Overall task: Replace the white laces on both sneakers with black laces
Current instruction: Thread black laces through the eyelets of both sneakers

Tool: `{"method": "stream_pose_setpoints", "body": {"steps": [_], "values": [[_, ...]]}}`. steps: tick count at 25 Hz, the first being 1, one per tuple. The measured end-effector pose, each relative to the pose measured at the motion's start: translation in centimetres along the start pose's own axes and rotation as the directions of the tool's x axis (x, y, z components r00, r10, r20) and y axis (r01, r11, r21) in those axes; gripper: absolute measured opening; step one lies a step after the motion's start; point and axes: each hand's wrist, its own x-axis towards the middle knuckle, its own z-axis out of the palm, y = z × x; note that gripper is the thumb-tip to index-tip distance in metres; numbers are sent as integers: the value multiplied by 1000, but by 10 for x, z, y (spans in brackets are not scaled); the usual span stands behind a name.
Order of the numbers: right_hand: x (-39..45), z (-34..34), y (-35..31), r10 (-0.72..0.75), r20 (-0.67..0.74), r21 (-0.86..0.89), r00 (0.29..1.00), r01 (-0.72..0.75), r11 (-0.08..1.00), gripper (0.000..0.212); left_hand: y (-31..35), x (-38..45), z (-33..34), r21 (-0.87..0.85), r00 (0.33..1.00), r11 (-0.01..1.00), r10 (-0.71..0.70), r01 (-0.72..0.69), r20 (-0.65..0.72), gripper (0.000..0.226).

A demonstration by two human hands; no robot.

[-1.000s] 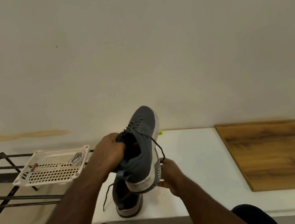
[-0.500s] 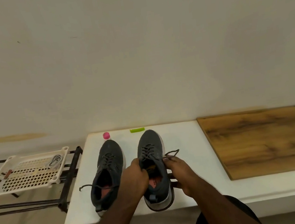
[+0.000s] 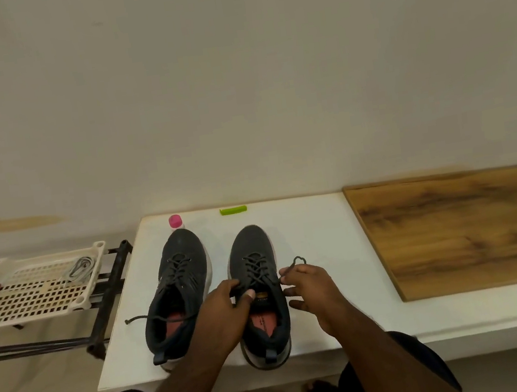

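Note:
Two dark grey sneakers stand side by side on a white table, toes pointing at the wall, both threaded with black laces. The left sneaker has a loose lace end trailing off to its left. My left hand grips the tongue and collar of the right sneaker, thumb on the tongue. My right hand pinches a black lace end that loops up beside this shoe. White laces lie coiled in a white basket at the left.
The basket sits on a black metal rack left of the table. A pink-capped bottle and a green object lie at the table's back edge. A wooden board covers the right side. My knees are below the front edge.
One second ago I held the right sneaker raised and tilted above the other. It now stands flat on the table beside the left one, and my hands have shifted to its tongue and lace.

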Motion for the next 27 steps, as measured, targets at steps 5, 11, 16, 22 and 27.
{"method": "stream_pose_setpoints", "body": {"steps": [5, 11, 16, 22, 27], "values": [[-1, 11, 2, -142, -82, -39, 987, 139, 990, 15, -8, 7, -10, -20, 1000, 1000, -13, 12, -12, 11], [-2, 13, 1, -83, -107, 60, 991, 90, 994, 13, -2, 4, -13, -322, 989, 936, -144, 141, 13, 17], [3, -5, -7, -102, -442, -104, 891, 62, 993, 20, 0, 5, -23, -39, 994, 999, -8, 4, -109, 8], [35, 15, -29, -414, -59, -574, 908, 308, 758, 19, 16, 42, -11, 132, 979, 975, 189, -178, -72, 27], [62, 22, -22, -421, 106, -677, 901, 376, 633, 32, 9, 76, 2, 159, 971, 958, 240, -237, -2, 35]]}}
